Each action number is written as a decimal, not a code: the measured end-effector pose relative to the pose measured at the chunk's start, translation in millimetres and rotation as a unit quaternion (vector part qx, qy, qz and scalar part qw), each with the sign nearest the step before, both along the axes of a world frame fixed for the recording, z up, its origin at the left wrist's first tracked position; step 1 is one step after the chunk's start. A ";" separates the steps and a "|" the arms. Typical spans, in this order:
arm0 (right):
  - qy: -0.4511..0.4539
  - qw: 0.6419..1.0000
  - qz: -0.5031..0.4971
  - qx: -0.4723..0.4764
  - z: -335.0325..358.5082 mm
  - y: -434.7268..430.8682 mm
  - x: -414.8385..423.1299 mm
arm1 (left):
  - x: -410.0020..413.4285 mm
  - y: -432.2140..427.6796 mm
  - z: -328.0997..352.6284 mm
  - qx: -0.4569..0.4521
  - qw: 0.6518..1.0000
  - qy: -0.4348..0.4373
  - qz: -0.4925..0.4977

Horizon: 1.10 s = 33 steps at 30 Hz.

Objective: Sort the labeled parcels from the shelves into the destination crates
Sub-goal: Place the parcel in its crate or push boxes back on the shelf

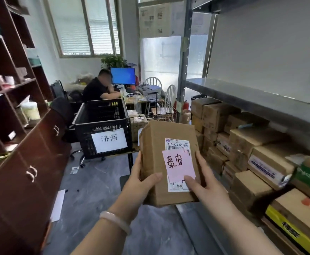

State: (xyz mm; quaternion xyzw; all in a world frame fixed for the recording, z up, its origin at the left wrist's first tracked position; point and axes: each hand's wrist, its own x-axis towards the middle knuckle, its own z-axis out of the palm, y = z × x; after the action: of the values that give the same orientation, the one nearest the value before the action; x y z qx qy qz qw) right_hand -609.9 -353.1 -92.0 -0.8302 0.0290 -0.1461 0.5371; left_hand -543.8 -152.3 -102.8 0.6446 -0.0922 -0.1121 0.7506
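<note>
Left hand & right hand grip pink-labeled parcel, black crate behind

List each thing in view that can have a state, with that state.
parcel: closed, held up, pink note reading 泰安 on its label
left hand: grips the parcel's left side
right hand: grips its right side, thumb on the label
crate: open top, tagged 济南
monitor: on, blue screen
shelf boxes: closed, stacked
cabinet doors: shut
</note>
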 end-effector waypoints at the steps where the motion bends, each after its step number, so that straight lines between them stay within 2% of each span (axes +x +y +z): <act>1: 0.002 1.000 0.013 0.024 -4.6 1.7 12.3 | 8.9 1.8 -1.9 -0.008 1.000 0.005 0.006; 5: -0.009 0.997 0.026 0.066 -17.8 15.5 65.7 | 51.1 8.3 -9.3 0.002 0.999 -0.001 0.047; 11: -0.014 0.999 -0.006 0.049 -17.9 39.8 166.1 | 140.6 25.3 -9.7 0.072 0.993 -0.071 0.054; 15: -0.026 0.998 -0.022 0.049 -15.4 60.6 234.3 | 204.3 41.1 -2.9 0.164 0.970 -0.165 0.066; 21: -0.055 0.997 -0.039 0.041 -8.8 85.0 317.5 | 293.4 59.2 6.6 0.257 0.938 -0.232 0.029; 33: -0.032 0.997 -0.018 -0.064 -15.7 63.6 455.3 | 433.6 46.7 4.6 0.276 0.929 -0.244 0.033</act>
State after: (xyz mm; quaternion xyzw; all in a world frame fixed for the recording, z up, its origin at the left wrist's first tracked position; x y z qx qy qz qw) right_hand -154.6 -289.5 -107.6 -0.8570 0.0168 -0.1838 0.4811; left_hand -110.2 -105.6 -98.2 0.8365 -0.2171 0.0525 0.5004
